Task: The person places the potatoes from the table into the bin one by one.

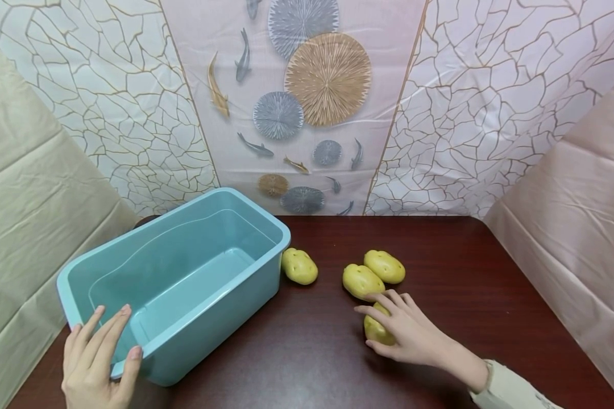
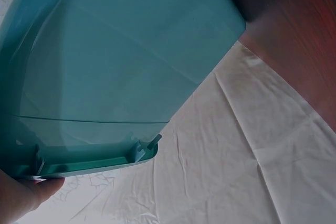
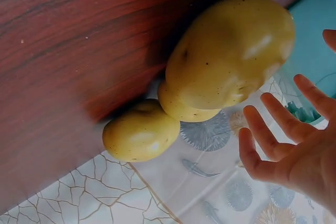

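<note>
A teal plastic bin stands at the left of the table. My left hand rests at its near end, fingers extended over the rim; in the left wrist view, part of that hand shows beside the bin's edge. My right hand hovers over the nearest yellow potato, fingers spread; a gap between the fingers and this potato shows in the right wrist view. Just beyond it lie two more potatoes, one partly beside the other.
Another potato lies against the bin's right side. The dark red-brown table ends at a patterned cloth backdrop. Beige cloth walls slope up on both sides.
</note>
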Tool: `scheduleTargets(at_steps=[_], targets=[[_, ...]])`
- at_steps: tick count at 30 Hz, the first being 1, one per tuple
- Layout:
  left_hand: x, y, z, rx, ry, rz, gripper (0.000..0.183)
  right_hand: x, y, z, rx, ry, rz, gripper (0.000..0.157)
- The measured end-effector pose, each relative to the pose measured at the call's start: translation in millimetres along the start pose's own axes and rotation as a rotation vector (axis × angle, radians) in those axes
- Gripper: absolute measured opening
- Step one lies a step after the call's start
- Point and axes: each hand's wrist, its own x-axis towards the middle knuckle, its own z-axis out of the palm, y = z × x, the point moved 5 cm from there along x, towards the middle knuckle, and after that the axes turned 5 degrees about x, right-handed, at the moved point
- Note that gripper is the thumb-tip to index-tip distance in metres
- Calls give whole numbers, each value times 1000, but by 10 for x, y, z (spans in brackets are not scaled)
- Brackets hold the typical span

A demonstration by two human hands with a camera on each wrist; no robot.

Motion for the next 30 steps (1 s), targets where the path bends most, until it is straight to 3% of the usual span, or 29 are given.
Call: scheduleTargets(at_steps=[8, 30], targets=[[-18, -14, 5, 13, -24, -12, 50, -51, 20, 45, -11, -23, 9, 57], [5, 10, -5, 12, -8, 7, 52, -130, 73, 118, -19, -72, 50, 63]])
